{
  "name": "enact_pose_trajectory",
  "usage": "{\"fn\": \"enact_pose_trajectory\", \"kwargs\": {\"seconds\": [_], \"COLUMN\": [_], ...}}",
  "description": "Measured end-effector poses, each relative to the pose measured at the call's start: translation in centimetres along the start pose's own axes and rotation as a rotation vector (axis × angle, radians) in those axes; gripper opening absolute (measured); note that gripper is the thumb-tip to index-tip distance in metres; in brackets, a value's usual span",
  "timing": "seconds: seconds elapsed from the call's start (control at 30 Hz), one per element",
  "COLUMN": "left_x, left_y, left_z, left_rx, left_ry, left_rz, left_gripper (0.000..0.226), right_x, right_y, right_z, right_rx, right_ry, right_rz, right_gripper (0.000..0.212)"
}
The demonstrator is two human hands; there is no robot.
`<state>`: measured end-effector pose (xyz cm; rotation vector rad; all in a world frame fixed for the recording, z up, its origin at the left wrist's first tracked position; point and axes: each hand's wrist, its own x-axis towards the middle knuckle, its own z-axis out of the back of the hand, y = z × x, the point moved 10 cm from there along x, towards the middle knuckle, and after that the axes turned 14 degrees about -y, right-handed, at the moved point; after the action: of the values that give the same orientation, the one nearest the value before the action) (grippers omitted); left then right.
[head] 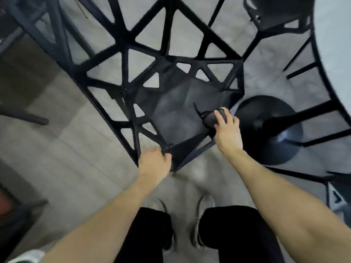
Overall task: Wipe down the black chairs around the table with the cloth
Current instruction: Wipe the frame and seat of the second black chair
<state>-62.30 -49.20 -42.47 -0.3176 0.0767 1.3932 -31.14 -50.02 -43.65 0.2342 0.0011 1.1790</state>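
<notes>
Gripping the near corner of the black chair (171, 114) from above, the left hand (154, 161) has its fingers curled over the frame edge, knuckles up, forearm running straight down toward the camera. Right hand (226, 128) reaches farther forward, wrist slightly bent, fingers wrapped round a bunched dark cloth (213, 118) that it presses onto the right side of the seat panel. The cloth sits on the seat near its right edge; a thin strand trails off it to the left. Chair frame is open triangular latticework. Just right of the chair stands a round black table base (273, 133) on grey floor. Image is motion-blurred.
</notes>
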Motion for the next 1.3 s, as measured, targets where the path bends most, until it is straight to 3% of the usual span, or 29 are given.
{"fn": "enact_pose_trajectory", "kwargs": {"seconds": [0.1,0.13,0.2,0.3,0.4,0.5,0.6,0.77,0.87,1.03,1.2,1.3], "left_x": [-4.8,-5.7,-6.2,-4.0,-1.5,0.2,2.5,7.0,6.3,3.6,-0.7,-3.7], "left_y": [-5.3,-6.9,-8.3,-6.8,-3.5,0.6,5.7,9.9,9.2,8.9,11.3,13.2], "left_z": [-0.9,0.4,4.9,13.2,21.2,27.1,30.2,32.8,31.6,31.1,29.7,28.2], "left_rx": [0.046,0.065,-0.03,-0.087,0.075,0.367,0.674,0.785,0.732,0.56,0.651,0.682], "left_ry": [0.387,0.438,0.471,0.387,0.244,0.133,0.173,0.254,0.161,-0.041,0.203,0.258], "left_rz": [-0.235,-0.349,-0.417,-0.39,-0.525,-0.793,-1.049,-1.489,-1.713,-1.827,-1.76,-1.748], "left_gripper": [0.038,0.034,0.035,0.044,0.036,0.035,0.064,0.099,0.087,0.075,0.072,0.067], "right_x": [-2.4,-3.4,-5.1,-6.5,-6.9,-7.2,-7.8,-11.1,-13.9,-17.7,-21.5,-24.5], "right_y": [0.2,0.6,2.0,5.1,8.4,12.2,15.4,20.8,24.1,28.2,29.6,29.6], "right_z": [4.6,6.7,11.0,16.1,19.6,22.5,24.3,26.0,26.0,26.3,27.6,28.2], "right_rx": [0.033,0.067,0.105,0.128,0.16,0.207,0.191,0.156,0.15,0.136,0.122,0.134], "right_ry": [0.145,0.153,0.175,0.24,0.274,0.262,0.243,0.165,0.165,0.157,0.126,0.106], "right_rz": [-0.035,-0.061,-0.108,-0.121,-0.164,-0.235,-0.278,-0.426,-0.558,-0.655,-0.745,-0.818], "right_gripper": [0.052,0.052,0.056,0.056,0.056,0.055,0.054,0.054,0.055,0.055,0.054,0.055]}}
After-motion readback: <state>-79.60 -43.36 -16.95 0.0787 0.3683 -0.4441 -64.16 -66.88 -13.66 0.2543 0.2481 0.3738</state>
